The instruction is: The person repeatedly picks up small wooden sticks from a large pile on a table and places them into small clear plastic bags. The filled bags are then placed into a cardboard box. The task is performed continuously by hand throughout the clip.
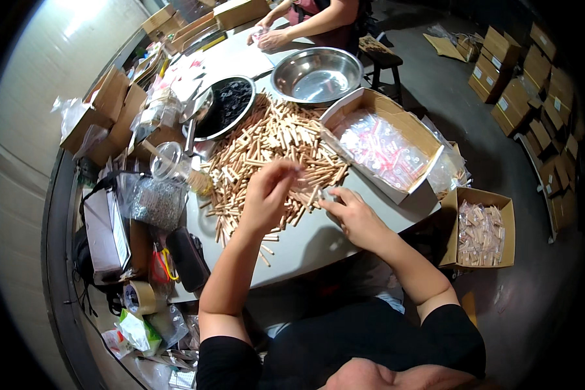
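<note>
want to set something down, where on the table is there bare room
Bare table shows between the right hand and the open cardboard box, and between the wooden sticks and the near edge. Crowded: mid-table, under those sticks, and left, around the bowl of black pieces.

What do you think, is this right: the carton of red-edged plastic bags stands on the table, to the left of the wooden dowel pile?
The side is wrong: the head view shows the carton of red-edged plastic bags on the table, to the right of the wooden dowel pile.
</note>
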Demonstrator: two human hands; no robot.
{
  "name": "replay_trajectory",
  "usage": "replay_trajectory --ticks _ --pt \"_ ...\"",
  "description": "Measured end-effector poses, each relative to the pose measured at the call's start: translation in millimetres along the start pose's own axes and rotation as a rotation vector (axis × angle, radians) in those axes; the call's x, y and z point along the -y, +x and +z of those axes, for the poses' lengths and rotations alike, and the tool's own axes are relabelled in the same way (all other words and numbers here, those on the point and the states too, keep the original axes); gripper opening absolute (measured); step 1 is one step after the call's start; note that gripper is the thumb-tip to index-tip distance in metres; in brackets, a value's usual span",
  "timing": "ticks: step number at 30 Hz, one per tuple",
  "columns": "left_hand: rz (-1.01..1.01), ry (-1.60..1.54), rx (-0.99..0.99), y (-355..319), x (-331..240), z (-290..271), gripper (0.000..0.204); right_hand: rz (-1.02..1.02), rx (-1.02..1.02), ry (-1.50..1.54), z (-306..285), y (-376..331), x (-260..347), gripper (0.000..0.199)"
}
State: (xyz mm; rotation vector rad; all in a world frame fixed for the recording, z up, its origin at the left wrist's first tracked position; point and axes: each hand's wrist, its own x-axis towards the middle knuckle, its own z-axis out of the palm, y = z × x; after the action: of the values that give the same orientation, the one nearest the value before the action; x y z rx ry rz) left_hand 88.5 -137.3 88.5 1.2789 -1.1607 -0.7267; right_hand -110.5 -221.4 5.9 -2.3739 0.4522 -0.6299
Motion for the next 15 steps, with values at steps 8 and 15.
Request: replay_trajectory --ticks 8,15 --pt "-0.479 -0.15 -0.006 -162 40 3 0.013 -0.079 0.287 -0.206 51 38 27 0.075" --pt "-0.261 0.125 0.001 -168 42 -7 0.018 -0.167 0.326 -0.375 34 -8 41 0.068"
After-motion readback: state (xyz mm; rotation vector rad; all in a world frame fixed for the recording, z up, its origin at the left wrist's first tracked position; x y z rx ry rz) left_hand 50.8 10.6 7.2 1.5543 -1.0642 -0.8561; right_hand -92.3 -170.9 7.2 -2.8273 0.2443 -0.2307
